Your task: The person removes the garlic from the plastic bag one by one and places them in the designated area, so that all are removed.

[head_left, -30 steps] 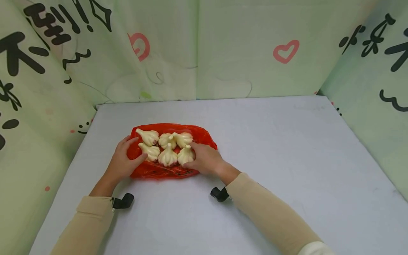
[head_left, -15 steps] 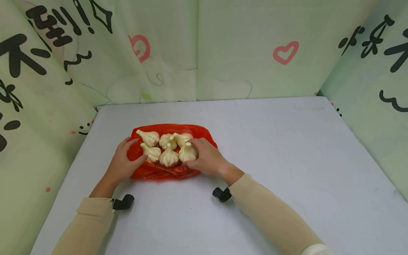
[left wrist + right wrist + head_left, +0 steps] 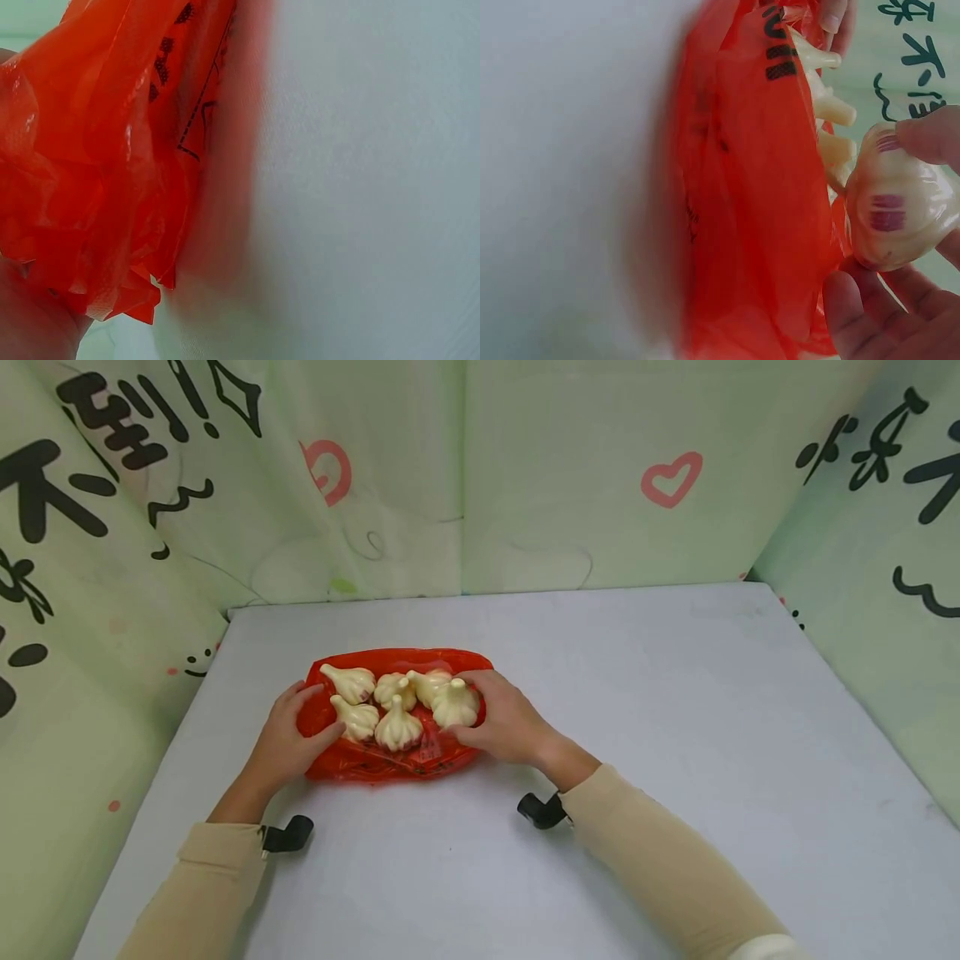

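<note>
An opened red plastic bag (image 3: 360, 766) with black print lies on the white table, several pale garlic bulbs (image 3: 398, 727) grouped inside it. At its left edge my left hand (image 3: 291, 733) holds the plastic, thumb on the inner side beside a bulb. Red film covers most of the left wrist view, hiding nearly all of that hand. My right hand (image 3: 504, 720) grips one garlic bulb (image 3: 900, 202) between thumb and fingers, raised over the bag's right side. In the right wrist view this bulb shows purple marks and sits above the bag's rim, stems of other bulbs beside it.
The white table (image 3: 675, 735) extends to the right and in front of the bag. A pale green printed curtain (image 3: 555, 485) stands along the back and both sides. A black wrist camera (image 3: 542, 811) sticks out below the right wrist, another (image 3: 288, 835) below the left.
My right hand has lifted a garlic bulb from the front right of the group and moved it right and slightly up. My left hand has stayed at the bag's left edge.
</note>
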`<state>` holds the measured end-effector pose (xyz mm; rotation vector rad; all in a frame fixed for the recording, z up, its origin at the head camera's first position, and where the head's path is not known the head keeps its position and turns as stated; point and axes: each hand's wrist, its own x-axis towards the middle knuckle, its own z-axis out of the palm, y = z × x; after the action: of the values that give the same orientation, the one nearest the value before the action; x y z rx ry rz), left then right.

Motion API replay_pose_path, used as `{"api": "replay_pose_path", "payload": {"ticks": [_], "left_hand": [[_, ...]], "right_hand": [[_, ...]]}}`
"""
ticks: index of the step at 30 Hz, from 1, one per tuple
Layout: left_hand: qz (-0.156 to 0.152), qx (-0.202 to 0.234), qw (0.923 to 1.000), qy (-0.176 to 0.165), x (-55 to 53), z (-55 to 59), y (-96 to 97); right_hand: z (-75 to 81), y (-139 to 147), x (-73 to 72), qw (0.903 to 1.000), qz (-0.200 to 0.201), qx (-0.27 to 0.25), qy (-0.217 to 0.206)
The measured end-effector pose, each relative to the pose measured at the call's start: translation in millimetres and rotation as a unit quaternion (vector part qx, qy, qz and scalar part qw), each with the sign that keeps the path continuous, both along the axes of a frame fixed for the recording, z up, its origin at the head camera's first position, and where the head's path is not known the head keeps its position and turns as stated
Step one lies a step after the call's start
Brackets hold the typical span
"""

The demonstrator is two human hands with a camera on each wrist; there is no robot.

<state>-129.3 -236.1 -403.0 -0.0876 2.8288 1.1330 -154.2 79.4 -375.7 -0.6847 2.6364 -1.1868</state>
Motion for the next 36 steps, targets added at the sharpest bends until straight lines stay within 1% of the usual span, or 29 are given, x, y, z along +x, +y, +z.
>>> {"api": "replay_pose_path", "payload": {"ticks": [9,16,19,27,31,36], "left_hand": [[0.002,0.0,1.0,-0.006,-2.4,0.5,-0.5],[0.003,-0.004,0.9999,-0.01,-3.2,0.0,-0.6],[0.002,-0.003,1.0,-0.008,-3.0,0.0,-0.3],[-0.001,0.001,1.0,-0.002,-1.2,-0.8,-2.9],[0.006,0.003,1.0,-0.006,-1.0,-0.9,-3.9],[0.015,0.008,0.9998,-0.005,-1.3,-0.3,-4.3]], "right_hand": [[8.2,17,-2.8,0.9998,-0.018,0.005,0.001],[12.6,38,-7.2,0.9988,-0.037,-0.031,-0.004],[15.2,47,-10.4,0.9982,-0.045,-0.041,0.0],[22.2,70,-19.8,0.9962,-0.078,-0.039,-0.001],[21.5,80,-26.0,0.9952,-0.093,-0.03,-0.011],[16.1,92,-32.8,0.9923,-0.117,-0.025,-0.032]]}}
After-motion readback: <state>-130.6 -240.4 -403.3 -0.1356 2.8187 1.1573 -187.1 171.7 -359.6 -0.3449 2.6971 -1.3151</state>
